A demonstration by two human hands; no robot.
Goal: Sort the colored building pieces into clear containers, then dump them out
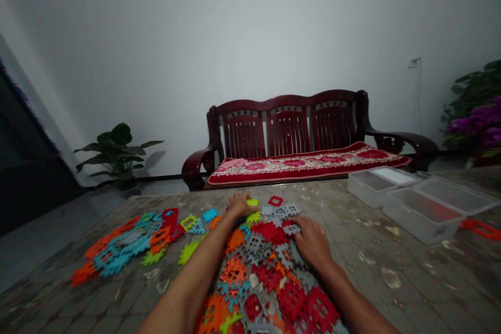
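My left hand point(237, 207) reaches to the far end of a long heap of plastic interlocking pieces. Its fingers are spread, with the thumb beside a yellow-green toothed piece point(253, 216). On the heap's right side, my right hand point(313, 242) is curled, its thumb and index finger at the edge of a grey interlocking piece point(290, 228); the other fingers are partly hidden. Between my arms the heap mixes red pieces point(291, 297), grey pieces point(256, 248) and orange pieces point(235, 271), many with window-like openings. A red ring-shaped piece point(275, 201) lies just beyond it.
Left of my arms, a second spread of blue, orange and red pieces point(133, 245) lies on the patterned tabletop point(376, 292). Clear plastic boxes point(422, 214) with an opened lid stand at the right, beside an orange-red piece point(482, 229). Behind the table is a wooden bench point(287, 128).
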